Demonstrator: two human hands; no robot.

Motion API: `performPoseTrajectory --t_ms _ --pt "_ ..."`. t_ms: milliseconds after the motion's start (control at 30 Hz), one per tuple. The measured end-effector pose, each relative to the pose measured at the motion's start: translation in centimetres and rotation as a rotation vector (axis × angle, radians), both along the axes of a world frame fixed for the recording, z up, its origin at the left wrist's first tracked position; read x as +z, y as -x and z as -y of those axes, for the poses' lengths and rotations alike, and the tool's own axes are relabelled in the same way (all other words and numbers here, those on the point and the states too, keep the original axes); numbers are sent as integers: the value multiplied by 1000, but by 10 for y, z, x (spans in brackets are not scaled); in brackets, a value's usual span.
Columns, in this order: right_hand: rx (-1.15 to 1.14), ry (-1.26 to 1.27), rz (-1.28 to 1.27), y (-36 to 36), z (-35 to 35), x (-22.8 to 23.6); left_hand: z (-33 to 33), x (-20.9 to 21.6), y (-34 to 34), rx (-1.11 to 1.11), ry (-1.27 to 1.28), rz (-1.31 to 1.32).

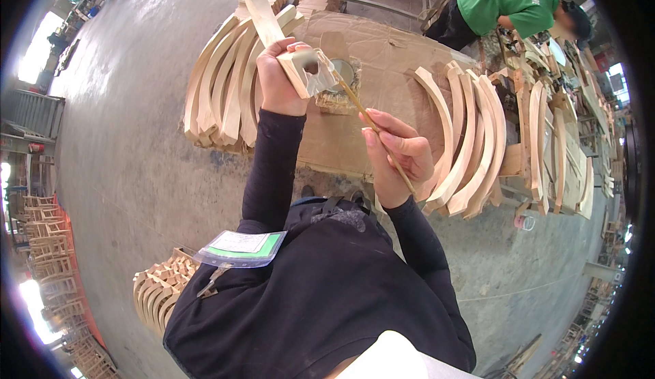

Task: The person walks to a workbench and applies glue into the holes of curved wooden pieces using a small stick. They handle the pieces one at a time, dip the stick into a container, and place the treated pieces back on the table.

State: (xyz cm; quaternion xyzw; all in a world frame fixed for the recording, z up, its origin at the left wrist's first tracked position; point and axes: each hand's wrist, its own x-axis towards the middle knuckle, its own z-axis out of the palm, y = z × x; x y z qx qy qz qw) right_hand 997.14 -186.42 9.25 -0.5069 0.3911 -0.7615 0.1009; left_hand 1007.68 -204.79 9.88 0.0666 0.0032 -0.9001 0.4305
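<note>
My left hand (276, 89) is closed around a long pale wooden piece (259, 9), raised above the table with its cut end toward me. That end has a dark hollow and a wet whitish smear like glue (326, 70). Between the thumb and fingers of my right hand (401, 152) is a thin wooden stick (353, 102), slanting up to the left. Its far tip is at the smeared end of the wooden piece. Behind and below it a round container (344, 73) sits on the table, partly hidden.
Curved wooden pieces (222, 85) lie stacked on the left of the cardboard-covered table (389, 51), and more curved pieces (471, 143) on its right. A person in a green shirt (508, 2) bends over wood at the far right. Further wooden parts (160, 287) stand on the floor behind left.
</note>
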Motion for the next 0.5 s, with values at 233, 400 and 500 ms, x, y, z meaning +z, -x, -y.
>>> performPoseTrajectory --t_ms 233,400,500 --pt "-118 12 -210 -3 3 -1 0 1 4 -22 3 41" --pt "-77 41 -275 8 -4 -4 6 -1 10 -99 9 29" --pt "-73 30 -339 18 -16 -5 10 -1 26 -44 42 110"
